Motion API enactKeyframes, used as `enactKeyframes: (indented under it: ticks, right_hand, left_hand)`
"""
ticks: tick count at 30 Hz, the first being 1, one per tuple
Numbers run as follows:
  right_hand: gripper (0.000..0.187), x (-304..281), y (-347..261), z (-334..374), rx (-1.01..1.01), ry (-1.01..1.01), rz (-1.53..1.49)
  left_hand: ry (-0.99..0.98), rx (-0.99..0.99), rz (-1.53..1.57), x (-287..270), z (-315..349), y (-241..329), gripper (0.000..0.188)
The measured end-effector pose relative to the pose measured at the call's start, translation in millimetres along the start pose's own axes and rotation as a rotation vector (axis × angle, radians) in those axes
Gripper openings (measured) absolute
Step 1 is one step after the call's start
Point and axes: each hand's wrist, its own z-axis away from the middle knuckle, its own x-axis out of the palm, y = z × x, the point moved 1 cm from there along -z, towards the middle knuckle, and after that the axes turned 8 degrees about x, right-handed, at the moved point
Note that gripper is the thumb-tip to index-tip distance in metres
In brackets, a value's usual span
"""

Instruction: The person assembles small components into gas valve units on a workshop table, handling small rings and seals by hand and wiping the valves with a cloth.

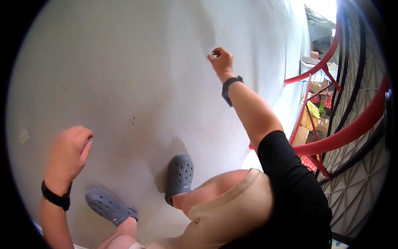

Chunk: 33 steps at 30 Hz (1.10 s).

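- A small dark object (214,53), too small to identify, sits far and just right of centre, apparently pinched in the curled fingers of the right hand (223,63).
- The step in hand seems to be holding that object; letting it go would call for uncurling those fingers.
- The right arm reaches far, a black wristwatch (227,92) at its wrist.
- The left hand (70,151) is nearer, at left, blurred, fingers bent; I cannot tell whether they grip anything.
- Between lie grey perforated clogs (181,171) on pale grey floor (112,79); red curved metal tubing (346,136) stands right.
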Motion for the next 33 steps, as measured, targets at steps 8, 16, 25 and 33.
enactKeyframes:
  ticks: [8,16,25,33]
  right_hand:
    - [0.02,-4.1,-239.3,109.8,-0.509,-0.552,-0.581]
    - [0.023,-41.3,-307.0,163.5,-0.673,-0.638,-0.694]
    - [0.018,-65.0,-268.1,175.6,-0.647,-0.568,-0.541]
    - [0.015,-83.6,-146.7,169.7,-0.348,-0.44,-0.135]
  left_hand:
    - [0.38,-0.278,0.773,5.0,-25.3,12.0,0.012]
    - [0.502,-0.353,1.211,20.1,-43.0,12.8,0.021]
    - [0.311,-0.335,1.153,40.7,-65.7,14.4,0.017]
    - [0.27,-0.332,1.126,65.9,-106.8,47.7,0.017]
